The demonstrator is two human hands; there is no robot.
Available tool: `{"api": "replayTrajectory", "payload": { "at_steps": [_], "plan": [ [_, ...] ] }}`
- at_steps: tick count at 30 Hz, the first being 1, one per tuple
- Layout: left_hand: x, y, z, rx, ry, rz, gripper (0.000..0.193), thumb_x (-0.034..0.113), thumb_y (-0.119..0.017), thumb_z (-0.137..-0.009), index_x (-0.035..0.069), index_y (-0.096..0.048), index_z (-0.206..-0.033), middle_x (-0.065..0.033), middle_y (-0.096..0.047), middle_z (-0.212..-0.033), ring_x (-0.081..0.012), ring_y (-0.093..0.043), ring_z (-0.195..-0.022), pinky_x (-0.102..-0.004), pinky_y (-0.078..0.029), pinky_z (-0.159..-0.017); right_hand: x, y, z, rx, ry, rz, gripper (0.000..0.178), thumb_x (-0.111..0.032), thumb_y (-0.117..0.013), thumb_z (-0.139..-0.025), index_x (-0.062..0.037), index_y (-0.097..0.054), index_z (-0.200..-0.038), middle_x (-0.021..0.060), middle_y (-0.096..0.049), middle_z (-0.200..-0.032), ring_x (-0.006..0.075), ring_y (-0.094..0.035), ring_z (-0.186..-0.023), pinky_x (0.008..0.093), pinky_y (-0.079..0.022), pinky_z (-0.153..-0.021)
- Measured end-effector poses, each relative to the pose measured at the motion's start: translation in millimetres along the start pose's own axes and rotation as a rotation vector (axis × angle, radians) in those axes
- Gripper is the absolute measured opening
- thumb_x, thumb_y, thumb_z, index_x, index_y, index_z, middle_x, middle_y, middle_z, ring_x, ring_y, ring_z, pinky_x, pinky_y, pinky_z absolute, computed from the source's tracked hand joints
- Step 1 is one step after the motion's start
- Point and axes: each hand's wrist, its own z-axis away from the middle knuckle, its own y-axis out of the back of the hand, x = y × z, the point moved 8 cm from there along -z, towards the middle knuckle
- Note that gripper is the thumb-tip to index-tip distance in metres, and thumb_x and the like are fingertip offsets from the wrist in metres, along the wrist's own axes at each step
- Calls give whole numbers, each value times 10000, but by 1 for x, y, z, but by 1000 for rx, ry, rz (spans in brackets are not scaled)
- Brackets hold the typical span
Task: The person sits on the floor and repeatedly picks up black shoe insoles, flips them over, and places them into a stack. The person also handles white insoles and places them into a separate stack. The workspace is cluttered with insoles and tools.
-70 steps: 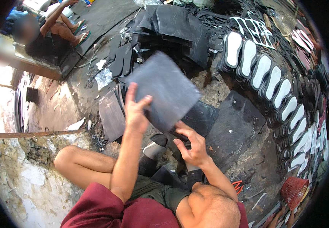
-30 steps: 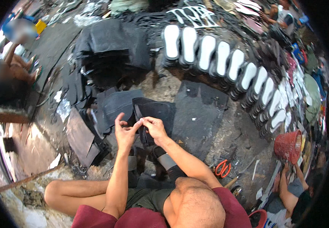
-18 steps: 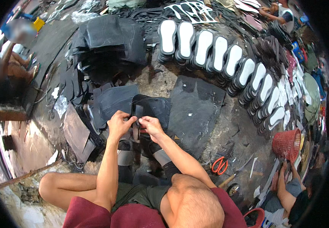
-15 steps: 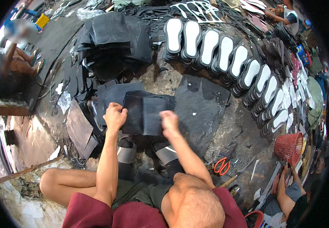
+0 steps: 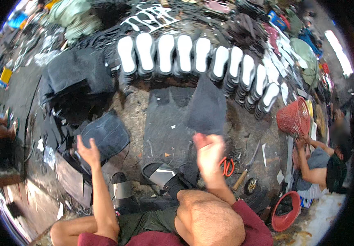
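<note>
A dark grey sheet of material (image 5: 208, 107) hangs from my right hand (image 5: 210, 149), which is closed on its lower edge. The sheet is lifted and slightly blurred, in front of the stacked soles. My left hand (image 5: 89, 153) has its thumb and fingers apart, beside another black sheet (image 5: 107, 135) with faint curved lines on it. It holds nothing. Between my hands a large worn black mat (image 5: 164, 119) lies on the floor, with small scraps on it.
Stacks of soles with white tops (image 5: 166, 53) curve along the far side to the right. Black sheets (image 5: 76, 71) are piled at far left. Orange-handled scissors (image 5: 227, 166) and a wooden-handled knife (image 5: 240, 180) lie at right, near a red basket (image 5: 293, 117). Other people sit at both sides.
My right hand has lifted a sheet off the others and swung it to the right. My left hand has let go and moved left. The whole view has turned to the right.
</note>
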Motion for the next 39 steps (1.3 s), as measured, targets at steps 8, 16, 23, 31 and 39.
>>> {"api": "replayTrajectory", "payload": {
  "at_steps": [8, 16, 23, 31, 39],
  "plan": [
    [112, -141, 144, -748, 296, 498, 523, 277, -732, -925, -34, -615, -1328, -145, -704, -1152, -171, -654, -1024, -328, -539, -875, -27, -114, -53, -588, 472, 1099, 105, -107, -661, -962, -31, -645, -1033, 63, -707, -901, 166, -686, -801, 322, -566, -691],
    [239, -209, 192, -594, -218, -27, 867, 445, -829, -769, -26, -495, -1417, -204, -491, -1293, -389, -487, -1186, -495, -442, -986, -158, -105, -259, 197, 856, 2105, 549, -398, -728, -883, -64, -591, -1296, 188, -639, -1187, 363, -603, -1142, 494, -543, -876],
    [240, -227, 207, -726, 141, 574, 550, 32, -757, -756, 76, -575, -1273, -162, -636, -1129, -323, -634, -1049, -434, -507, -917, -187, -117, -253, 181, 888, 2178, 595, -352, -746, -828, -170, -572, -1367, 138, -566, -1338, 376, -490, -1276, 529, -458, -1027],
    [218, -137, 154, -340, -299, 203, 673, 167, -812, -800, 41, -522, -1394, -229, -457, -1465, -392, -452, -1332, -471, -354, -1130, -231, -49, -278, -156, 653, 2144, 840, -224, -815, -725, -280, -437, -1473, 181, -445, -1512, 433, -572, -1263, 501, -512, -1028],
    [277, -152, 164, -572, -424, 380, 445, 172, -781, -845, 98, -646, -1262, -190, -511, -1444, -382, -488, -1324, -464, -402, -1110, -242, -82, -266, -338, 756, 2075, 771, -200, -708, -734, -228, -483, -1472, 214, -547, -1447, 405, -593, -1248, 461, -505, -1039]
  ]
}}
